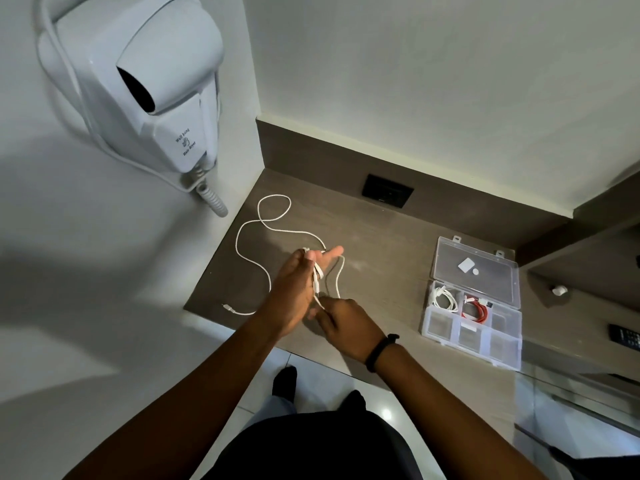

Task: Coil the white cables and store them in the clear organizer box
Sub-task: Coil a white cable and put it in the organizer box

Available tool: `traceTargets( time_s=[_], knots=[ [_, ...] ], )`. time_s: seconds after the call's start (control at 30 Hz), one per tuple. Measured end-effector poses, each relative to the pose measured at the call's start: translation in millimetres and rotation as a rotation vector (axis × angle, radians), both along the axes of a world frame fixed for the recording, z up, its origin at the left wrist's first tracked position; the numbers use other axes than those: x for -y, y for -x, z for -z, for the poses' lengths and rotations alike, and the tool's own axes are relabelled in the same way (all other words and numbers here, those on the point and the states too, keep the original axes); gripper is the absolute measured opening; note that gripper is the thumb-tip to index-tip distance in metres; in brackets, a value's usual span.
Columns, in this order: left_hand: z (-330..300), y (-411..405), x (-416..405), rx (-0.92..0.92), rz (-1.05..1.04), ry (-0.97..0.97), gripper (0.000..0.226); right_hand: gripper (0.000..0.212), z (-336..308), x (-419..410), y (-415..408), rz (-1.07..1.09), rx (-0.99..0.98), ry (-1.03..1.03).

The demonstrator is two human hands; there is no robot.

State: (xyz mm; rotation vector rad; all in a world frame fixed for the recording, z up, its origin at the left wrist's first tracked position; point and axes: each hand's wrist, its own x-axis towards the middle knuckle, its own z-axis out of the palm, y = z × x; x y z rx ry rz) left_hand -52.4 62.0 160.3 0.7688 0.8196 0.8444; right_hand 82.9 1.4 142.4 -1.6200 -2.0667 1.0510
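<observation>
The right hand (346,323), nearest the camera and wearing a black wristband (381,351), pinches the white cable (258,268) between its fingertips. The left hand (294,292) stands just beyond it, fingers extended and flat, with several turns of the cable wrapped around them. The free length of cable trails left of the hands across the table (381,244), forming a loop beyond them; its connector end lies left of the left wrist. The clear organizer box (474,327) sits open well to the right of the hands, holding a coiled white cable and a red cable (479,311) in adjacent compartments.
</observation>
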Motion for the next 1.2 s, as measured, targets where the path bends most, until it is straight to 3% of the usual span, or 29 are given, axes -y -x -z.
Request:
traceTargets(
  time_s=[0.1, 0.2, 0.27, 0.37, 0.47, 0.6, 0.83, 0.9, 1.03, 1.13, 1.2],
  knots=[
    [19.3, 2.7, -1.6, -0.503, -0.083, -0.201, 0.033, 0.019, -14.5, -0.8, -4.8, -0.117, 0.143, -0.107],
    [30.9, 6.2, 3.2, -0.643, 0.044, -0.293, 0.022, 0.019, -35.3, -13.5, -18.7, -0.139, 0.257, -0.243],
    [34.8, 4.3, 8.6, -0.553, 0.125, -0.204, 0.022, 0.016, -46.1, -26.6, -31.2, -0.103, 0.326, -0.293],
    [33.4, 4.2, 17.2, -0.269, 0.237, -0.044, 0.035, 0.020, -51.4, -41.9, -49.4, -0.050, 0.367, -0.303],
    [27.3, 11.7, 18.3, -0.029, 0.248, 0.117, 0.034, 0.023, -44.7, -46.8, -56.8, 0.032, 0.228, -0.283],
    [15.2, 12.3, 11.0, 0.225, 0.136, 0.247, 0.032, 0.017, -24.4, -38.6, -48.5, 0.156, 0.004, -0.253],
    [1.7, 1.7, -7.1, 0.458, -0.044, 0.235, 0.016, 0.026, 4.0, -4.6, -13.8, 0.059, 0.063, -0.038],
    [6.5, 2.5, -11.6, 0.363, -0.084, 0.201, 0.020, 0.020, 0.4, 2.3, -9.6, -0.007, 0.061, -0.041],
    [21.6, 1.5, -7.6, -0.219, 0.007, -0.029, 0.023, 0.011, -22.2, 3.1, -14.6, -0.051, 0.154, -0.240],
    [28.8, 3.2, 3.7, -0.323, 0.123, -0.100, 0.033, 0.024, -47.8, -14.0, -31.4, -0.062, 0.334, -0.324],
    [25.1, 4.1, 10.5, -0.341, 0.229, -0.124, 0.028, 0.031, -61.5, -27.8, -45.3, -0.049, 0.382, -0.326]
  ],
)
